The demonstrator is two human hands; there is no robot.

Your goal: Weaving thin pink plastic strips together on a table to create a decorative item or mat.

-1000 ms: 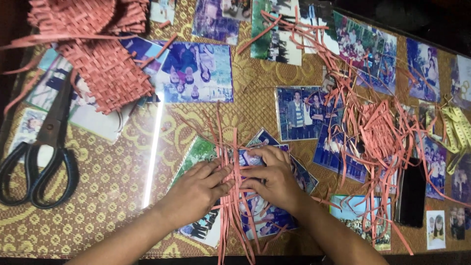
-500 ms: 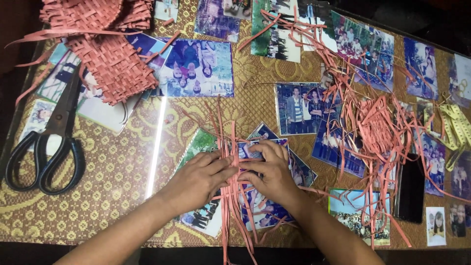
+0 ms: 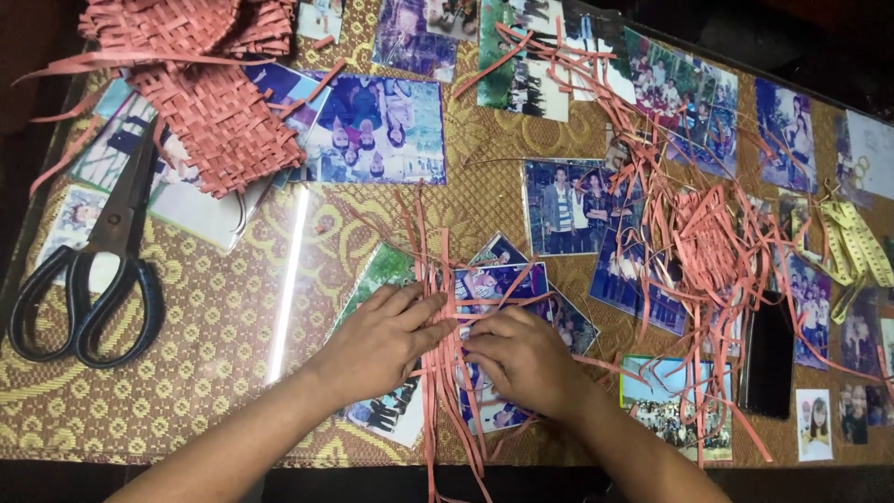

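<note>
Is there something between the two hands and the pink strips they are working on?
Nothing visible does. The left hand and the right hand both rest directly on the crossed pink strips, fingertips meeting at the middle. The scissors and the woven pink pieces lie apart, at the left.

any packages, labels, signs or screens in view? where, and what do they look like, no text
Phone: on the table, right of the right hand, dark rectangular slab, screen off, under loose pink strips.
Measuring tape: far right edge, yellow marked band, loosely folded.
No packages or signs visible; the flat prints under the glass top are photographs.
</note>
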